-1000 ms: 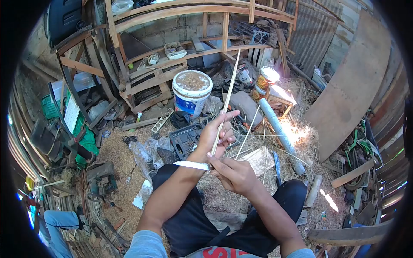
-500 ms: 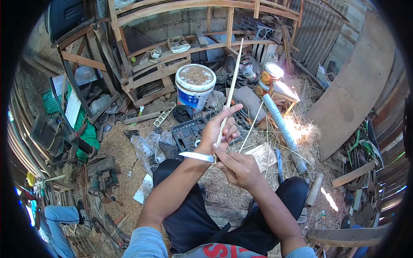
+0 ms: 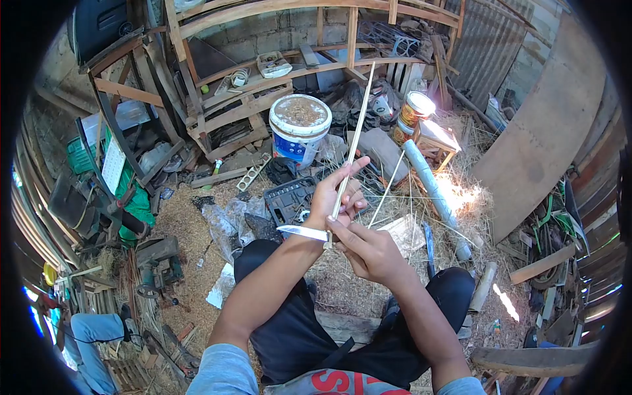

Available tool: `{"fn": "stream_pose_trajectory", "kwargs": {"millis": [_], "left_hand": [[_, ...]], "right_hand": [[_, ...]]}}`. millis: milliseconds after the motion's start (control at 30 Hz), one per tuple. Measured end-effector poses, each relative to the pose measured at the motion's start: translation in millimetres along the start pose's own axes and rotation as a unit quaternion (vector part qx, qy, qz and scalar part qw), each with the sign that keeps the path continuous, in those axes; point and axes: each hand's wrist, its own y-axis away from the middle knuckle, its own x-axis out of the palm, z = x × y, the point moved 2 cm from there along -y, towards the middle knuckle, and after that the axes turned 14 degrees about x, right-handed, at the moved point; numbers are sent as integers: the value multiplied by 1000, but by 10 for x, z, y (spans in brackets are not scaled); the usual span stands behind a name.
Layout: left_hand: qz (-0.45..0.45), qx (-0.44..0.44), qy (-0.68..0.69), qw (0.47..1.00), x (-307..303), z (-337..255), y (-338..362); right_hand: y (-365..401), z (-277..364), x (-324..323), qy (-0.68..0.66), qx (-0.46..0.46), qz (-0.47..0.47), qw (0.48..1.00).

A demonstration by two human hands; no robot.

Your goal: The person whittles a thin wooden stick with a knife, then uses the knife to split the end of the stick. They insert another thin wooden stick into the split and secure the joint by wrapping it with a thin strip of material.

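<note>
The fingers of 2 bare hands grip a thin pale strip (image 3: 361,112) and a knife (image 3: 301,231).
The left hand (image 3: 332,199) has its index finger stretched outward and its other fingers curled in, holding the strip, which rises from the hand toward the bucket's far side; the right hand (image 3: 370,250) is closed around the knife, its thumb pressed near the strip's lower end, with the blade pointing left across the left wrist in view. I cannot tell whether the blade touches skin. Beyond the hands lie a dark tool case (image 3: 289,200), a white-and-blue bucket (image 3: 297,146), a long grey pipe (image 3: 434,196) and 2 stacked tins (image 3: 417,110); at lower left shows another person's jeans-clad leg (image 3: 93,328).
</note>
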Motion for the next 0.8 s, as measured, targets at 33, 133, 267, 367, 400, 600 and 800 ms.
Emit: {"fn": "stream_pose_trajectory", "kwargs": {"millis": [33, 133, 267, 367, 400, 600, 800], "left_hand": [[-1, 2, 3, 1000, 18, -7, 5], [37, 7, 28, 999, 47, -3, 25], [16, 20, -5, 1000, 70, -27, 14], [20, 12, -9, 1000, 50, -10, 3], [26, -1, 1, 1000, 34, 9, 4], [13, -20, -4, 1000, 32, 21, 22], [-4, 4, -33, 999, 7, 31, 39]], "right_hand": [[1, 4, 0, 9, 0, 0, 1000], [-16, 3, -14, 5, -6, -23, 1000], [-1, -35, 20, 9, -2, -61, 998], [12, -34, 0, 22, 46, -45, 998], [13, -45, 7, 12, 44, -56, 997], [-8, -92, 93, -17, 41, -100, 994], [-38, -173, 51, -24, 78, -125, 989]]}}
